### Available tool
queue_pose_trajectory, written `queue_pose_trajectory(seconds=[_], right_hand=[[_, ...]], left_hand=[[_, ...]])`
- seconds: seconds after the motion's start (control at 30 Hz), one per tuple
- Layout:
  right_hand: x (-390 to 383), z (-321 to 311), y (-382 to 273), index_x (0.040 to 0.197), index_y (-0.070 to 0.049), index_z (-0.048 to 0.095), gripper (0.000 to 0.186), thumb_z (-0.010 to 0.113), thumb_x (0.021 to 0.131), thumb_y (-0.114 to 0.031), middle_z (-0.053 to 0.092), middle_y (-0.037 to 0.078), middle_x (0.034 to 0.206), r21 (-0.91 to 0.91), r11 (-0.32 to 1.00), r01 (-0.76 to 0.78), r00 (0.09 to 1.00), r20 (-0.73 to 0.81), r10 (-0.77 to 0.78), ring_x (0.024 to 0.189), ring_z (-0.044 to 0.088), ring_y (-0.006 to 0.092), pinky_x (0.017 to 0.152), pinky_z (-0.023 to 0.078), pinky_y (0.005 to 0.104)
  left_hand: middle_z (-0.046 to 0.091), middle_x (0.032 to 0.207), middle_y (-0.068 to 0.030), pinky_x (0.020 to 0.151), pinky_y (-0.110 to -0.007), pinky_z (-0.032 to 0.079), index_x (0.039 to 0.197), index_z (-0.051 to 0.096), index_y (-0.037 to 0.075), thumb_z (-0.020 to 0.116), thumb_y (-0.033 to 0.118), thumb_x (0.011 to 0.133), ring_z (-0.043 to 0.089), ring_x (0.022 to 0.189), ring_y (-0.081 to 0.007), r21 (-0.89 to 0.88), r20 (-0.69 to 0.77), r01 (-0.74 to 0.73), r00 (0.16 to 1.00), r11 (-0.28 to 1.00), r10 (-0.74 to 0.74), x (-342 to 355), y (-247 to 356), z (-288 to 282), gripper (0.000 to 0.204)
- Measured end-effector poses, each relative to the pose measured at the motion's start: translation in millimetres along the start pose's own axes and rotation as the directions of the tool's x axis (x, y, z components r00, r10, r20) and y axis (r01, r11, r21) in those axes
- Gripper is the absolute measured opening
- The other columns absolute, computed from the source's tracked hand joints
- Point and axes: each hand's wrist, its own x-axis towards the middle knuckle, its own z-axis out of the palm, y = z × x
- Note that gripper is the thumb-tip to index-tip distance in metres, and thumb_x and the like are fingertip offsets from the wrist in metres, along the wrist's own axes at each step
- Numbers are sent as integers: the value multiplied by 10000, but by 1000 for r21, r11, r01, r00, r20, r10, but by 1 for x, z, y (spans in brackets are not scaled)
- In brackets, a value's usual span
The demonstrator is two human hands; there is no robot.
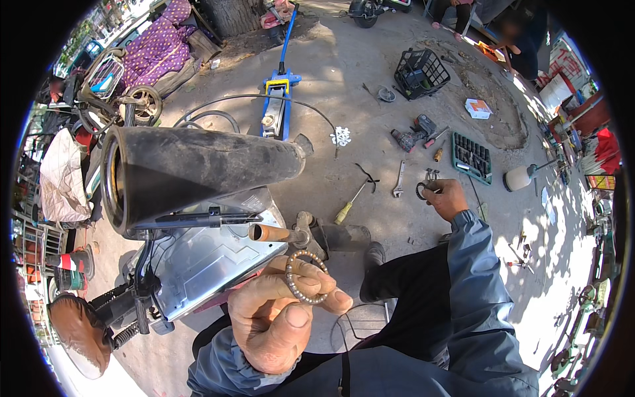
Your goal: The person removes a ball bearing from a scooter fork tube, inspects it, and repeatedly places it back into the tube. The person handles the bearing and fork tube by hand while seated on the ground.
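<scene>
Close in front of me, my left hand [278,324] is closed, with a ball bearing ring [290,281] held at its fingertips. Small round balls line this ring. Farther out to the right, my right hand [447,198] is bent over the ground and pinches a dark ring [421,190]; its exact kind is hard to make out. Several small metal pieces [432,174] lie just beyond those fingers. Behind my left hand, a tube with a rusty orange end [268,233] sticks out beside a silver metal panel [218,264]. A large scuffed black cylindrical part [211,169] lies above it.
An adjustable wrench [399,180], a screwdriver [345,212], a cordless drill [411,135] and a green socket set [471,157] lie on the ground. A blue floor jack [278,106] and a black crate [421,74] stand farther off. Another person [526,49] crouches at the far right.
</scene>
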Motion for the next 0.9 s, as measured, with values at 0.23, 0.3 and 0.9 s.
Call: queue_pose_trajectory(seconds=[0.23,0.3,0.9], right_hand=[[3,1,6,908,24,780,314,724,819,-272,722,152,716,-17,999,30,1000,-3,-30,649,685,240,663,537,361],[3,2,6,912,23,780,312,724,819,-270,721,153,716,-38,998,46,999,-9,-46,648,684,242,663,536,362],[-1,-1,-4,905,34,776,305,721,830,-256,719,144,703,0,1000,23,1000,7,-23,636,683,219,651,535,350]], left_hand=[[653,1130,-208,758,-440,657,1109,693,-31,668,76,936,743,875,-328,35,4,-44,999,998,44,0,-2,0,205],[650,1133,-198,759,-434,656,1100,698,-26,670,55,930,743,873,-321,79,28,-77,997,994,75,1,-4,-2,190],[668,1090,-196,667,-399,624,1063,659,-26,612,24,891,730,713,-280,115,-16,-12,1000,993,14,-3,3,-5,185]])
